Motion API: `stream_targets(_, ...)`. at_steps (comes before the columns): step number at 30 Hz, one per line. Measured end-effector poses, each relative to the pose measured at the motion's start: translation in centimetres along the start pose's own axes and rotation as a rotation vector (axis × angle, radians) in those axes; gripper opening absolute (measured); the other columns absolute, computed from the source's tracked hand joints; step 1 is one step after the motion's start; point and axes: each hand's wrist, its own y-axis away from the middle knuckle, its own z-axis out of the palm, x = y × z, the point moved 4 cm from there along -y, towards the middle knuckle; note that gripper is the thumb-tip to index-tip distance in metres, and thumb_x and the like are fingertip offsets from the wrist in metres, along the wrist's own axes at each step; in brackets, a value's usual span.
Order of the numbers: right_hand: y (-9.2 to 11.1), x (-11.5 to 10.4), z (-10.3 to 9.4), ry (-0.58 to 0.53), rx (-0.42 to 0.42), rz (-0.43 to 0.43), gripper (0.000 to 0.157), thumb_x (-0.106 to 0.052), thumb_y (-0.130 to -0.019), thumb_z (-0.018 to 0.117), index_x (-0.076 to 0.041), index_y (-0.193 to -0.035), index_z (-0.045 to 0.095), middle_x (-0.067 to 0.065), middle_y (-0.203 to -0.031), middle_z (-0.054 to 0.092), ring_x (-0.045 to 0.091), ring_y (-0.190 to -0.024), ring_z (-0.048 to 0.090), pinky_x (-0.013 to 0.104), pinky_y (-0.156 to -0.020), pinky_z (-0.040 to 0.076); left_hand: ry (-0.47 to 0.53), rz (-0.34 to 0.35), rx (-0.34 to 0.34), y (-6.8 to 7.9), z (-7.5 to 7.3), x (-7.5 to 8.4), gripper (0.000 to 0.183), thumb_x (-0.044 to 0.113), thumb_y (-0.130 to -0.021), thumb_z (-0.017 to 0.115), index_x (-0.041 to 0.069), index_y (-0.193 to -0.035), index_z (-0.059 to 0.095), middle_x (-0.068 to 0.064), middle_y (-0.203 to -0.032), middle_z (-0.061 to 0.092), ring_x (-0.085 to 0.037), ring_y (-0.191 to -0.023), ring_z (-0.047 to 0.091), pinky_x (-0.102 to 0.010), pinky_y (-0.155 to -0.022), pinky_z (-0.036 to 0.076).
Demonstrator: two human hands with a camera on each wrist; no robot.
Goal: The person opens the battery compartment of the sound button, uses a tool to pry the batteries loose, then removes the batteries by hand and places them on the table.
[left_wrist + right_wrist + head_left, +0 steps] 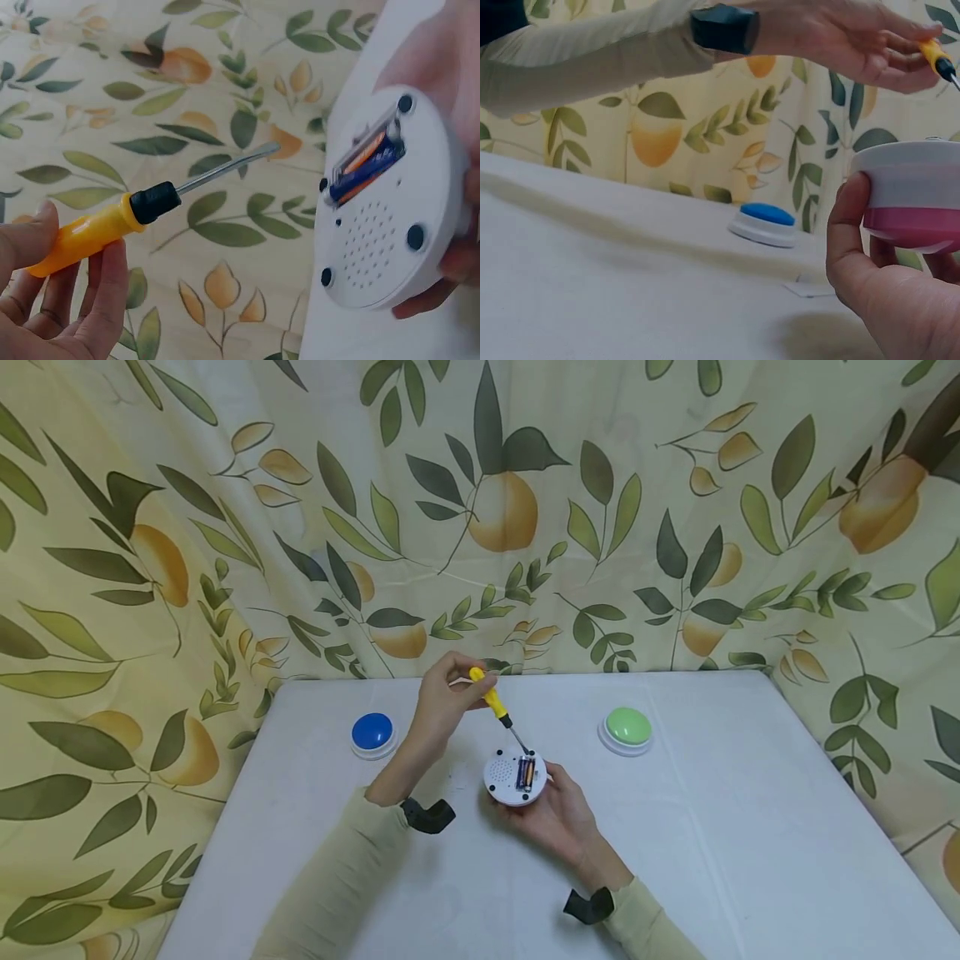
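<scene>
My left hand (pixel 441 697) grips a screwdriver (pixel 492 701) by its yellow handle, with the metal shaft slanting down to the right. In the left wrist view, the screwdriver's tip stands apart from a round white push button (pixel 375 255). My right hand (pixel 561 821) holds that button from beneath, its underside facing up. On the underside are black feet, speaker holes and an uncovered compartment with batteries (pixel 367 166) in it. Seen in the right wrist view, the button's pink dome (pixel 911 227) points downward between the fingers.
A blue push button (pixel 372 732) stands at the back left of the white table (pixel 712 852), and a green one (pixel 628 727) at the back right. Behind the table hangs a fruit-patterned curtain (pixel 600 410). A small flat white piece (pixel 808 287) lies on the table.
</scene>
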Motion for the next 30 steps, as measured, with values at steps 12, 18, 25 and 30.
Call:
stream_targets(12,0.0,-0.7,0.5,-0.004,0.054,-0.05,0.064,-0.049,-0.112,0.029,-0.028,-0.167,0.005,0.009,-0.164,0.026,0.033,-0.151,0.025,0.043,-0.118,0.041,-0.062,0.331,0.035,5.3,0.6,0.6,0.028,-0.001,-0.092,0.075,0.0,-0.116,0.062,-0.021,-0.113,0.07,-0.027,-0.104,0.073,-0.025,-0.09,0.061)
stream_targets(18,0.0,-0.9,0.8,-0.007,0.07,-0.055,0.061,-0.053,-0.112,0.024,-0.03,-0.166,0.006,0.007,-0.168,0.015,0.034,-0.151,0.022,0.04,-0.116,0.042,-0.092,0.427,-0.007,6.8,1.3,0.5,0.028,-0.003,-0.092,0.075,0.001,-0.116,0.062,-0.017,-0.11,0.069,-0.023,-0.104,0.073,-0.027,-0.095,0.06)
stream_targets(25,-0.1,-1.0,1.0,-0.04,0.063,-0.063,0.062,-0.051,-0.112,0.026,-0.029,-0.166,0.007,0.006,-0.17,0.015,0.032,-0.153,0.023,0.042,-0.12,0.04,-0.14,0.465,-0.027,7.6,1.7,-0.4,0.028,-0.002,-0.091,0.076,0.003,-0.115,0.063,-0.015,-0.108,0.07,-0.017,-0.103,0.071,-0.023,-0.095,0.059)
stream_targets(30,-0.1,-1.1,1.2,-0.023,0.058,-0.072,0.061,-0.049,-0.112,0.027,-0.028,-0.166,0.008,0.006,-0.17,0.015,0.031,-0.153,0.025,0.043,-0.122,0.038,-0.181,0.494,-0.02,8.0,1.7,-0.8,0.027,-0.001,-0.09,0.077,0.003,-0.114,0.064,-0.014,-0.107,0.072,-0.015,-0.104,0.07,-0.023,-0.093,0.059)
